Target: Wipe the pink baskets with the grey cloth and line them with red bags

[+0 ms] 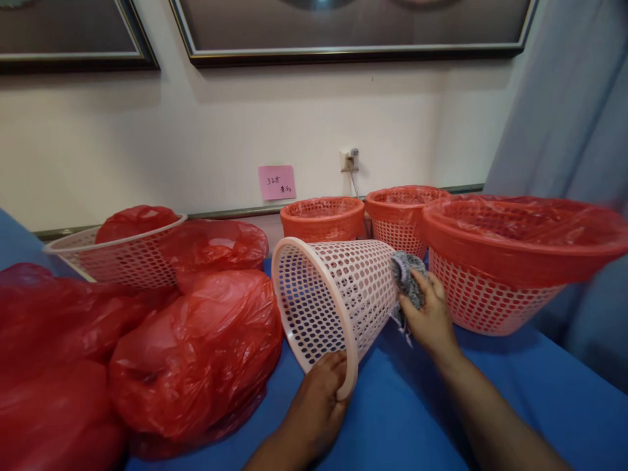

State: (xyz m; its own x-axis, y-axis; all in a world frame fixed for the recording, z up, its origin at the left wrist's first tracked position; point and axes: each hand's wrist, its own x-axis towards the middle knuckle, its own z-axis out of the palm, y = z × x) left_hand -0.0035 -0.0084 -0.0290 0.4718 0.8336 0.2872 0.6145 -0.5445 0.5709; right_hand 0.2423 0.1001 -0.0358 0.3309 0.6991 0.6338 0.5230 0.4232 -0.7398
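A pale pink basket (377,281) with a mesh of holes lies tipped on its side in the middle of the frame, its open mouth turned to the left and toward the lower edge. The left hand (321,396), at the lower center, pinches the rim at its lowest part, fingers reaching inside the mouth. The right hand (432,314), right of center, has a gray cloth (412,281) bunched between thumb and fingers and holds it against the basket's bottom end.

Beneath is a blue table (407,405). Crumpled red plastic bags (201,353) fill the lower left, one close beside the basket's mouth. Behind them, at the middle left, stands a white basket (142,261) with red plastic inside. Behind the pink basket are two upright baskets (400,229) lined with red plastic; a larger lined basket (495,301) stands at the right. On the wall (220,131) are a pink note (277,182), a socket (346,161) with a plug in it and, along the top, two picture frames (353,55). A blue-gray curtain (559,111) hangs at the upper right.
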